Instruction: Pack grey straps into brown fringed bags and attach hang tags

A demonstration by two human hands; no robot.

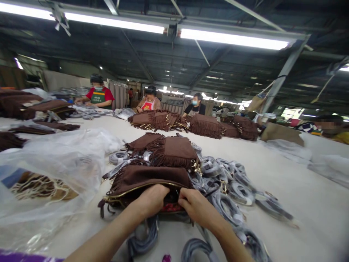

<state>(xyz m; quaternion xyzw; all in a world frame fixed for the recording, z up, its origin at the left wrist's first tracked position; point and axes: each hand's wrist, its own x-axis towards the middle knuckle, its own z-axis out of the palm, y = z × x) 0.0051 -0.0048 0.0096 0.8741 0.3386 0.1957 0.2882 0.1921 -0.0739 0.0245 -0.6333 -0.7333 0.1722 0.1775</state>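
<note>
A brown fringed bag (158,177) lies in front of me with its gold zipper open. My left hand (154,198) reaches into the opening, its fingers curled; the fingertips and whatever they hold are hidden inside. At the right part of the opening, my right hand (194,205) is closed on the bag's edge, thumb and fingers bent together. Between my hands a bit of red patterned material (172,207) shows in the dark interior. Just behind the bag lies another brown fringed bag (177,151) with gold hardware at its corner.
Coiled grey straps (240,193) in wrappings lie to the right, with another strap coil (197,249) nearer me. A clear plastic bag (54,163) with cords inside is at the left. More brown bags (205,125) are piled across the white table (300,189). Several people work beyond.
</note>
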